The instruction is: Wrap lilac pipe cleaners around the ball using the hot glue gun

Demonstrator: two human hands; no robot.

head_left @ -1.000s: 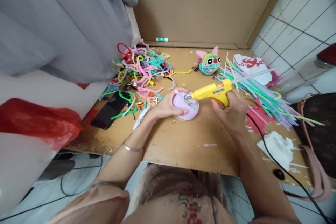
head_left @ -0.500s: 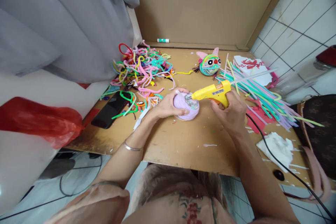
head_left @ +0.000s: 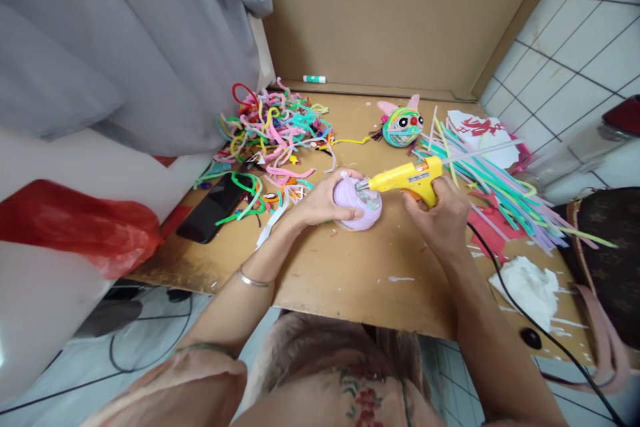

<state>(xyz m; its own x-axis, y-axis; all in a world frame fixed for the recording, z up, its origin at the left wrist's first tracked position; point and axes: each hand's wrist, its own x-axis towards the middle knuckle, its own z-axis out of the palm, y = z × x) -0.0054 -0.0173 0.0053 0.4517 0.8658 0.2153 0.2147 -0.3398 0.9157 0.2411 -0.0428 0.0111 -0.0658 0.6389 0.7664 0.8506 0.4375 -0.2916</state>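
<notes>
Head view: a lilac-wrapped ball (head_left: 356,211) is gripped by the left hand (head_left: 323,201) over the middle of the table (head_left: 350,287); whether it also rests on the surface cannot be told. A yellow glue gun (head_left: 407,177) is grasped by its handle in the right hand (head_left: 443,217), its nozzle directed at the ball's unwrapped patch. Beyond them, a decorated ball with pink ears (head_left: 401,127) is seen between a tangled heap of pipe cleaners (head_left: 280,127) and a bundle of straight ones (head_left: 500,180). A black phone (head_left: 207,213) is partly covered by green strands (head_left: 256,197).
</notes>
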